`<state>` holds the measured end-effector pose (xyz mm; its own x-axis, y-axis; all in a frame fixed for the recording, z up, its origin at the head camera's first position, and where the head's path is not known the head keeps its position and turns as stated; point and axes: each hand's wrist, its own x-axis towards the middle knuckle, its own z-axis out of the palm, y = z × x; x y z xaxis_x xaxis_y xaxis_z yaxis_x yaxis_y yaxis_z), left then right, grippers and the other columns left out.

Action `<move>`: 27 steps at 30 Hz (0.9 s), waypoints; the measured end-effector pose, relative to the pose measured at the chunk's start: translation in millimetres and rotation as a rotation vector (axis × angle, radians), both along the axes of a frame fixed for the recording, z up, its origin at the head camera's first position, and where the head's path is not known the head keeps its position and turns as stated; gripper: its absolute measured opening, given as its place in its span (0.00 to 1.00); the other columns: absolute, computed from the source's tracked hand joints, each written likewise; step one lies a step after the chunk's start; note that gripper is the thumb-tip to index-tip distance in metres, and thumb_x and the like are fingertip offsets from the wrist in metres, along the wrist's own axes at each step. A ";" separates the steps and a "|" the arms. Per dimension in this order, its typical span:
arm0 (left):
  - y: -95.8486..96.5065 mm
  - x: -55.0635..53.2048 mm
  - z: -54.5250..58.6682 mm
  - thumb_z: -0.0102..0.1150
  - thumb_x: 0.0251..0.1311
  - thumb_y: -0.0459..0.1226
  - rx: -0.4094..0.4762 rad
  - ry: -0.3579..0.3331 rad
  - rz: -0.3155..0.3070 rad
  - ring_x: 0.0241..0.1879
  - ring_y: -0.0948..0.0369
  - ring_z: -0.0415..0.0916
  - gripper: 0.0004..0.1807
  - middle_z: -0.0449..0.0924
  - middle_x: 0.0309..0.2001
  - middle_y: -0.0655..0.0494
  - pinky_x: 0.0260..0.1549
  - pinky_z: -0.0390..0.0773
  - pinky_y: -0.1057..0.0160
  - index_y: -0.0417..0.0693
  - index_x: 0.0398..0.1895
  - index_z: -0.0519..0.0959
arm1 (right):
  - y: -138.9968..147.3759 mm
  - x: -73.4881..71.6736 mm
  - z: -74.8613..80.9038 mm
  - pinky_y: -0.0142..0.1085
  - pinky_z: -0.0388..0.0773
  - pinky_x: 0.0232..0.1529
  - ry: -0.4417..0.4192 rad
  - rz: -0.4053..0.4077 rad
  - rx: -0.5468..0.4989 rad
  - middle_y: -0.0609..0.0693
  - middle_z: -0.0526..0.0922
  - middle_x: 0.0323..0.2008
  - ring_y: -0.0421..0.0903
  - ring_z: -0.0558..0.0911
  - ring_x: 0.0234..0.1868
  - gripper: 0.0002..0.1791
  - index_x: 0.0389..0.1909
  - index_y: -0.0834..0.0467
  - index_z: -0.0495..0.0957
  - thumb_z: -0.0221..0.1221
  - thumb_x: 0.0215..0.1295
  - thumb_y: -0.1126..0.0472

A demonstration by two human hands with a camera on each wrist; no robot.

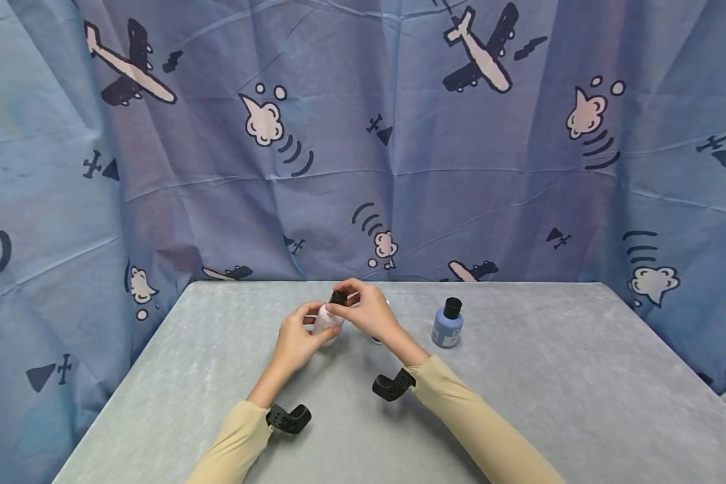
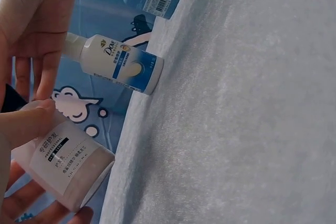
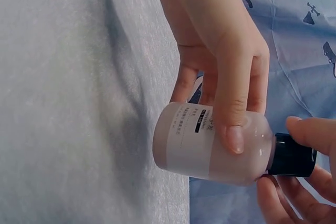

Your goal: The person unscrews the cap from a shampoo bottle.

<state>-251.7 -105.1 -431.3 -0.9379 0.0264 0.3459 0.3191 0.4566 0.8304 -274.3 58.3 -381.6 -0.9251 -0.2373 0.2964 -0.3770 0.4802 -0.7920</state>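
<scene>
Near the middle of the table, a pale pink bottle (image 1: pixel 325 321) with a black cap (image 1: pixel 339 297) is between both hands. The left hand (image 1: pixel 294 341) grips its body, thumb across the front by the printed white label (image 3: pixel 189 142). From the other side, the right hand (image 1: pixel 368 312) pinches the black cap between thumb and fingers, as the right wrist view shows closely. In that view the bottle appears tilted, its base close over the table. Behind the right hand stands a white and blue Dove bottle (image 2: pixel 122 62), mostly hidden in the head view.
A blue bottle (image 1: pixel 448 326) with a black cap stands upright right of the right hand. The pale grey table (image 1: pixel 550 376) extends to a patterned blue curtain (image 1: pixel 339 134) at the back. Black wrist mounts (image 1: pixel 289 419) sit on both forearms.
</scene>
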 end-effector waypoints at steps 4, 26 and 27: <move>-1.1 0.7 0.9 0.74 0.47 0.39 -0.001 0.002 -0.019 0.45 0.53 0.81 0.27 0.82 0.50 0.48 0.39 0.82 0.56 0.47 0.52 0.78 | -1.1 1.5 1.7 0.33 0.81 0.35 0.008 0.009 0.010 0.52 0.85 0.43 0.47 0.84 0.39 0.18 0.47 0.57 0.81 0.68 0.55 0.59; -2.9 2.9 -2.0 0.68 0.55 0.38 -0.017 -0.019 -0.094 0.49 0.49 0.79 0.28 0.80 0.52 0.42 0.43 0.82 0.50 0.43 0.60 0.73 | -0.7 1.6 2.4 0.41 0.81 0.49 -0.004 0.192 -0.065 0.61 0.81 0.52 0.56 0.83 0.49 0.21 0.53 0.63 0.76 0.59 0.57 0.73; -2.9 2.9 -1.8 0.68 0.54 0.38 -0.012 -0.016 -0.085 0.48 0.50 0.79 0.28 0.80 0.51 0.42 0.42 0.82 0.50 0.43 0.59 0.74 | -0.8 1.7 2.6 0.41 0.81 0.50 -0.004 0.186 -0.064 0.61 0.81 0.52 0.56 0.83 0.49 0.21 0.54 0.63 0.76 0.60 0.57 0.72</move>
<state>-248.9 -108.0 -433.2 -0.9377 0.1103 0.3296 0.3435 0.4386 0.8305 -272.7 57.5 -379.0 -0.8683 -0.3848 0.3131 -0.4514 0.3509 -0.8204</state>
